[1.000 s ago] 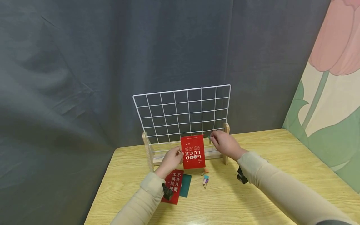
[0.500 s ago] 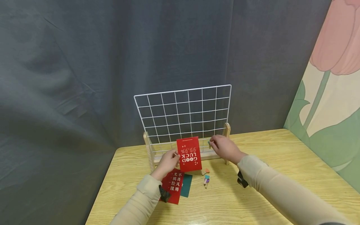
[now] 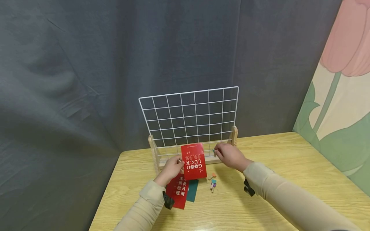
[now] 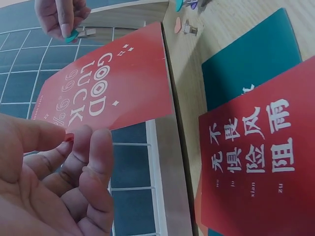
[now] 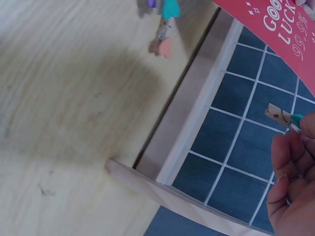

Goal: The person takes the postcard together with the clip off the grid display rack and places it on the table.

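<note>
A: Largest first. A white wire grid is seen standing upright in a wooden stand at the back of the wooden table. Has anything been shifted in the last second?

B: Yes. The red "GOOD LUCK" card is now held lower and further left against the grid's bottom rows, tilted slightly, its print upside down from the head view. Its left edge is pinched by the left hand, fingers curled onto it.

A: And the right hand?

B: A small wooden clip with a teal tip is pinched between its fingertips, just right of the card and close to the wires. It has been kept near the same spot; no clip is on the card yet, so fastening is judged not yet done.

A: Smaller items?

B: A second red card over a teal card is noted flat on the table below the left hand; spare coloured clips lie beside them.
</note>
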{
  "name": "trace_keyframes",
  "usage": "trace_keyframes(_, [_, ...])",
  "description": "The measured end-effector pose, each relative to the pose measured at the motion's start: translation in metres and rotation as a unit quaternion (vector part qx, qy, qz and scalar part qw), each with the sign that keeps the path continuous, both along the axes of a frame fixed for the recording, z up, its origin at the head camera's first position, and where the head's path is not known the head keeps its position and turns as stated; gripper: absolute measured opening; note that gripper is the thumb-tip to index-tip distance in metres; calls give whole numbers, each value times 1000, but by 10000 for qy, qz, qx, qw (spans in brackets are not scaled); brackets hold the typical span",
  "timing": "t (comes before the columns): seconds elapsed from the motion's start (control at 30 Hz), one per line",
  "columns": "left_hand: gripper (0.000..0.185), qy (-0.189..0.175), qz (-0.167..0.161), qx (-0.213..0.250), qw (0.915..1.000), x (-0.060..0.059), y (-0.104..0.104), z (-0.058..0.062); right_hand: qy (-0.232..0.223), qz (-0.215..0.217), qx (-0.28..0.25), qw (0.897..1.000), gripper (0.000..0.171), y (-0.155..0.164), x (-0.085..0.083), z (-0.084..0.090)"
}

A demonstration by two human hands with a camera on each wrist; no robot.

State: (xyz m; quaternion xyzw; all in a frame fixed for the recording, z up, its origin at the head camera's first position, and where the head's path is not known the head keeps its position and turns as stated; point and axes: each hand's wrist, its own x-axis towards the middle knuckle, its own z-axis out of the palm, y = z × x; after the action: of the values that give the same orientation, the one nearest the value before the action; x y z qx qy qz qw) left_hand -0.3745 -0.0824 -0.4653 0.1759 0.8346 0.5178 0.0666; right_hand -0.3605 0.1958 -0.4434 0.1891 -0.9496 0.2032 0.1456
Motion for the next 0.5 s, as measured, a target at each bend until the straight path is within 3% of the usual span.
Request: trace_keyframes(0.5, [23,-265,32,-6,9996,6,-8,-7,41,386,85,9992,9,-7,8,-21])
